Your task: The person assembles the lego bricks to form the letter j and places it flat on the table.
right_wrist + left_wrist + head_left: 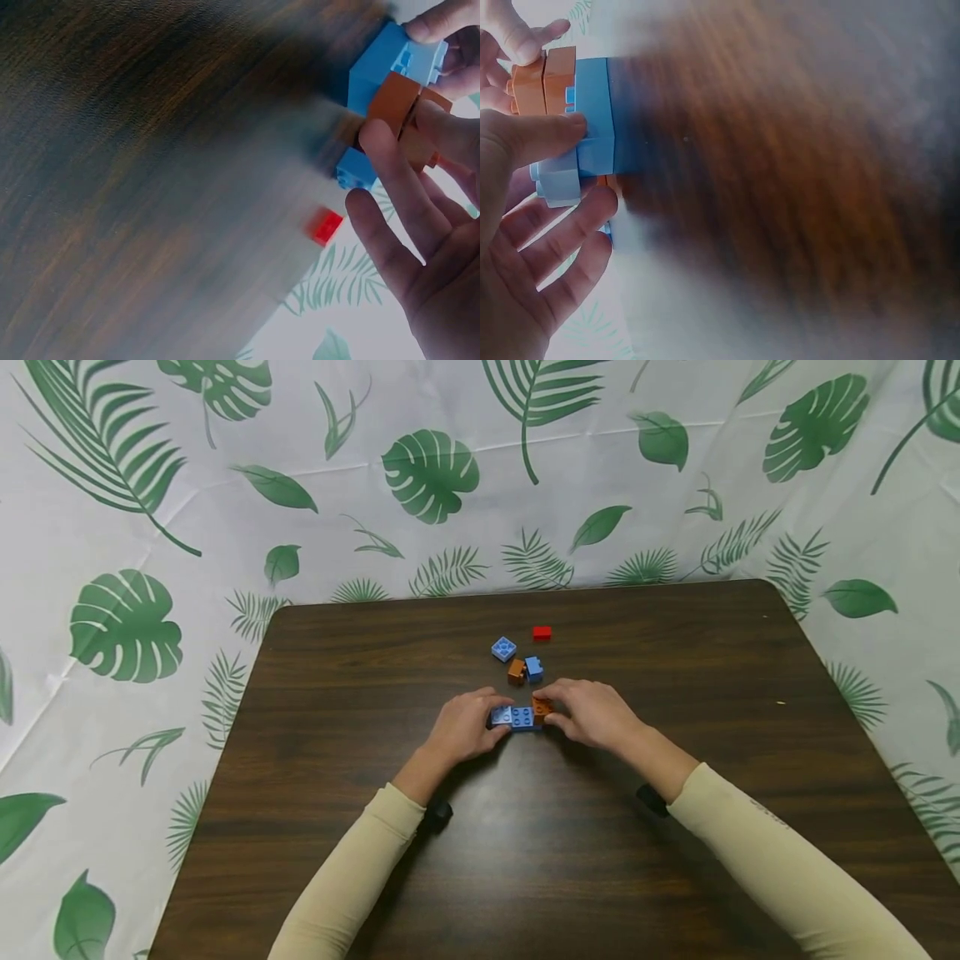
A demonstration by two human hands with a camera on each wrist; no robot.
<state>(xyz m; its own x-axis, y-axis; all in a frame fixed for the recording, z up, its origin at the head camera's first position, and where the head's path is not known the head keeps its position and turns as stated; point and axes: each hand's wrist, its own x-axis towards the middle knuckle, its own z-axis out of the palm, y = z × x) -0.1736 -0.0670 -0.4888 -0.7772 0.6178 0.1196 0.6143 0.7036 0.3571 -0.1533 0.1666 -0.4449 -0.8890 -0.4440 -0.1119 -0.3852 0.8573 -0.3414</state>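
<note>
A blue brick (522, 719) lies on the table between both hands, studs up, with a light blue brick (502, 716) on its left end. On its right end stand two stacked orange bricks, the lower orange brick (560, 75) against the blue one and the upper orange brick (529, 88) above. My left hand (467, 725) pinches the left end, thumb on the near side and fingers on the far side. The right hand (594, 713) grips the orange stack between thumb and fingers. Whether the orange bricks are fully pressed together is hard to tell.
Just beyond the hands lie a loose orange brick (516, 672) and a blue brick (533, 669). Farther back are a light blue piece (503, 649) and a red brick (542, 633). A leaf-print cloth (450, 552) hangs behind the dark wooden table (360, 693).
</note>
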